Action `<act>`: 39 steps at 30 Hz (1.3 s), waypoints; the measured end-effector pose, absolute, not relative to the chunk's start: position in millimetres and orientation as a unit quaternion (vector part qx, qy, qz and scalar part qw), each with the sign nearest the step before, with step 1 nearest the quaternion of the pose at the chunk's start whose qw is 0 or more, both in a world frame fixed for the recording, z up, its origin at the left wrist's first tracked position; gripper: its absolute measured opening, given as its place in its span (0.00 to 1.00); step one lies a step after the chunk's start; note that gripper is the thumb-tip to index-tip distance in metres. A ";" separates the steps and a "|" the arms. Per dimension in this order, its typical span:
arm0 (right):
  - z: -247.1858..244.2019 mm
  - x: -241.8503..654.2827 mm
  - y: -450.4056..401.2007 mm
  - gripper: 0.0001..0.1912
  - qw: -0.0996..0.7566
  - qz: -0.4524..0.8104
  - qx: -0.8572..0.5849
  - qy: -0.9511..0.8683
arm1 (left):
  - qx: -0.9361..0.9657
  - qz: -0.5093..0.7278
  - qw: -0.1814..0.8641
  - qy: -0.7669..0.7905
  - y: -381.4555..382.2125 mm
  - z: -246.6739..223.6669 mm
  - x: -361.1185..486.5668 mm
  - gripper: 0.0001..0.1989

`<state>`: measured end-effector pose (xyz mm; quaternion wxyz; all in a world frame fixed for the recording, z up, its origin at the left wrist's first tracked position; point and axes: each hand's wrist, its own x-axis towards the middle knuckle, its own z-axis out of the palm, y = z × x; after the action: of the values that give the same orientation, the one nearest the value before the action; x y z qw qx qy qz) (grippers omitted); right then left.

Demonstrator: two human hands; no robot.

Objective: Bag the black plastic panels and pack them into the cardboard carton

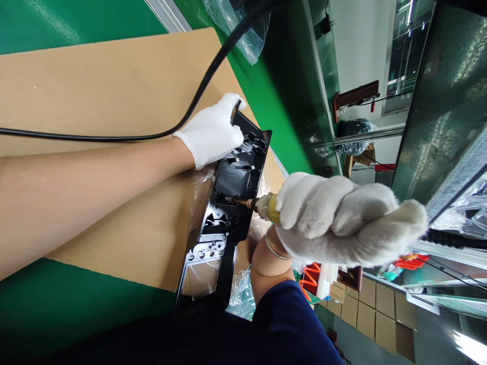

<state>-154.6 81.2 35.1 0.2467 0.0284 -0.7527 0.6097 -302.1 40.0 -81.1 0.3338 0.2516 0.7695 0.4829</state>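
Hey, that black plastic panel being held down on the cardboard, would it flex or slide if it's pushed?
The black plastic panel is thin, open-framed and ribbed, so it would probably twist a little under load. It looks light, and with clear film under it on cardboard it may skid. The left hand pinning its far end suggests the same.

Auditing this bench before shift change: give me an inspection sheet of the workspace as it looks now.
Surface: green bench under a cardboard sheet.
Job's things: black plastic panel on the cardboard; screwdriver tip against it.
Clutter: clear plastic bags under the panel and at the far edge.
Grippers: left hand, white glove, steadies the panel; right hand, gloved, grips the screwdriver.
Cables: black cable crosses the left forearm.
Surroundings: stacked cartons, metal racking.
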 end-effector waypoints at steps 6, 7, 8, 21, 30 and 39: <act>38.7 -156.7 81.4 0.22 0.248 0.619 0.023 -0.745 | 0.253 0.476 0.334 0.773 40.0 -80.9 -301.8 0.31; 38.9 -157.6 80.7 0.23 0.251 0.621 0.025 -0.742 | 0.255 0.475 0.333 0.773 39.9 -81.0 -301.6 0.31; 39.0 -158.5 80.2 0.24 0.254 0.623 0.028 -0.740 | 0.258 0.475 0.332 0.773 39.8 -81.0 -301.5 0.31; 37.6 -154.3 79.6 0.23 0.259 0.592 -0.011 -0.763 | 0.277 0.455 0.335 0.777 40.9 -82.2 -302.7 0.30; 39.5 -156.3 72.4 0.28 0.251 0.573 -0.039 -0.779 | 0.261 0.481 0.332 0.768 38.7 -80.2 -302.3 0.30; 35.5 -151.9 73.6 0.17 0.230 0.597 -0.017 -0.768 | 0.261 0.479 0.332 0.769 39.3 -81.9 -301.2 0.31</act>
<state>-151.9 73.6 35.5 0.2296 -0.0174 -0.7684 0.5971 -301.2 39.3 -81.9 0.3318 0.2613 0.7694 0.4792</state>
